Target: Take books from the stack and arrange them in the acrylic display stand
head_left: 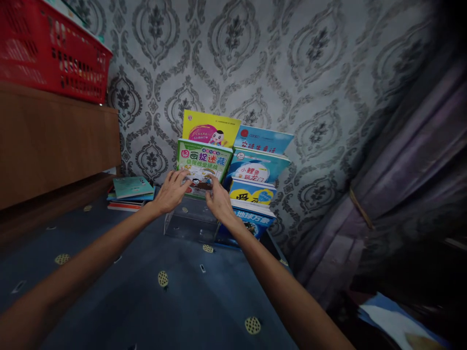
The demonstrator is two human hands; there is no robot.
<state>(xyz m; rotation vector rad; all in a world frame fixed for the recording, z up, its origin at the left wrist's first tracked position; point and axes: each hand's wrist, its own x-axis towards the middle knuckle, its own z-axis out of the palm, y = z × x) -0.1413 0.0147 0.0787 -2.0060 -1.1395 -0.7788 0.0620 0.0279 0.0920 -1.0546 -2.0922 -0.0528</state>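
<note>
A green picture book (204,163) stands upright in the left column of a clear tiered rack (191,221). My left hand (172,190) rests at its lower left side, and my right hand (219,199) touches its lower right part. The fingers of both hands are apart, lying against the cover. Behind it rises a yellow book (211,124). The right column holds a light blue book (264,138) at the back, a blue fish-story book (255,167), a yellow and blue book (251,192) and a dark blue book (255,218) in front.
A small pile of books (133,187) lies left of the rack on the dark blue patterned cloth (127,291). A red basket (54,48) sits on a wooden cabinet (58,136) at the left. A purple curtain (350,218) hangs at the right, beside the patterned wall (277,58).
</note>
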